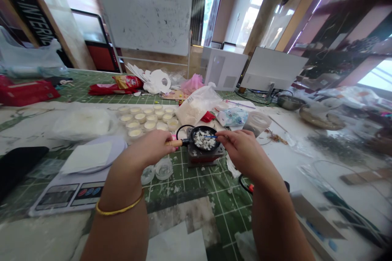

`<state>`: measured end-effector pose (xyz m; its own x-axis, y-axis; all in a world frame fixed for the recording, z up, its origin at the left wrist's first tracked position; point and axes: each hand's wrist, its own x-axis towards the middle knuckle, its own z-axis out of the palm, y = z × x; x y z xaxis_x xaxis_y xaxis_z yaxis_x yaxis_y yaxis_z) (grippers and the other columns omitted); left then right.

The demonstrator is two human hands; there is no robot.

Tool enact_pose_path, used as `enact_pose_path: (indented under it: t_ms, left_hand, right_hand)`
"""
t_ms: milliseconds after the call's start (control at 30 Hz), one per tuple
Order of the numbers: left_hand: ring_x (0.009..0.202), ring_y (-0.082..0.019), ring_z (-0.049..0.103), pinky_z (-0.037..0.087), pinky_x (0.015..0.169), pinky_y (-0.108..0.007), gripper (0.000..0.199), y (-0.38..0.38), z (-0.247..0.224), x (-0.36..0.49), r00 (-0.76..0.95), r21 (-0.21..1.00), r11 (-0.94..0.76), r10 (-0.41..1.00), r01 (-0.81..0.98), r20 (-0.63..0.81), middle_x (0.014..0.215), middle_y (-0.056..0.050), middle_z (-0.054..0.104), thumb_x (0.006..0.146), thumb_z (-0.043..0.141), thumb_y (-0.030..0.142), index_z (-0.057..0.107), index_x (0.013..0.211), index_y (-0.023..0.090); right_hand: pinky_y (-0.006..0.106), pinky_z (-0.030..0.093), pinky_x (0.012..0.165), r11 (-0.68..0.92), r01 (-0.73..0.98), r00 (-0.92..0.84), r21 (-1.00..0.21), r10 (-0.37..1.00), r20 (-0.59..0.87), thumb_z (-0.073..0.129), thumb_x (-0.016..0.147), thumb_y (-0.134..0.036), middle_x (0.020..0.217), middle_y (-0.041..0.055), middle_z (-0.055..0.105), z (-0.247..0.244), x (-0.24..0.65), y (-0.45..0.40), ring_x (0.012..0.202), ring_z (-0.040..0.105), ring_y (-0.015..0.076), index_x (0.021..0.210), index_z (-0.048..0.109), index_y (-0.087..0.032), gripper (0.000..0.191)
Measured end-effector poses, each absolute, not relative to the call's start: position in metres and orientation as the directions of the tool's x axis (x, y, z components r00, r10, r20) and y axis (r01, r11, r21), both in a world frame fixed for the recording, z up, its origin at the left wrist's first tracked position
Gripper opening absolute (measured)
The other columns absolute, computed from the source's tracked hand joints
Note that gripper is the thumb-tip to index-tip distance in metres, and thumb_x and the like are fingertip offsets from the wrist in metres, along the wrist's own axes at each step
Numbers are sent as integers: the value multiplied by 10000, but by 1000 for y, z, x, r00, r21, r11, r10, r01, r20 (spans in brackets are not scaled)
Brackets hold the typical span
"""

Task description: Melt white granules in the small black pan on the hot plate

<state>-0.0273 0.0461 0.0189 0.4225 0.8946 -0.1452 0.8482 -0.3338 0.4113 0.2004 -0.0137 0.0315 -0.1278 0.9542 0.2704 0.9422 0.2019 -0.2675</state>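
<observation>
A small black frying pan sits on a little square burner at the middle of the table. White flakes cover much of its inside. My left hand is closed around the pan's wooden handle. In my right hand, a thin blue stick is pinched, its far end among the flakes. Just left of the burner lie clear plastic cups. Behind my left hand stand several small cups filled with a pale yellow solid.
A kitchen scale with white paper on its plate stands at left. Beyond the pan is a plastic bag of white material. An empty clear tub tilts at right. Cables and a cardboard box lie front right.
</observation>
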Motion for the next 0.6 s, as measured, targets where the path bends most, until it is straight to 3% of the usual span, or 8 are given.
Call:
enact_pose_path:
  t_ms: [333, 600]
  left_hand:
    - [633, -157, 521, 299, 546, -255, 287, 46, 18, -27, 425, 391, -344, 894, 854, -141, 692, -20, 605, 737, 466, 456, 548, 698, 184]
    - [634, -160, 530, 305, 551, -257, 287, 47, 17, -28, 422, 414, -334, 895, 847, -142, 695, -25, 612, 735, 468, 451, 559, 698, 181]
  right_hand:
    - [382, 294, 906, 187, 939, -103, -289, 953, 285, 363, 888, -283, 920, 40, 673, 29, 199, -9, 893, 575, 179, 1060, 615, -226, 310]
    - [378, 297, 903, 206, 941, -131, -268, 953, 273, 379, 886, -287, 866, 31, 675, 30, 197, -12, 880, 577, 172, 1030, 626, -237, 291]
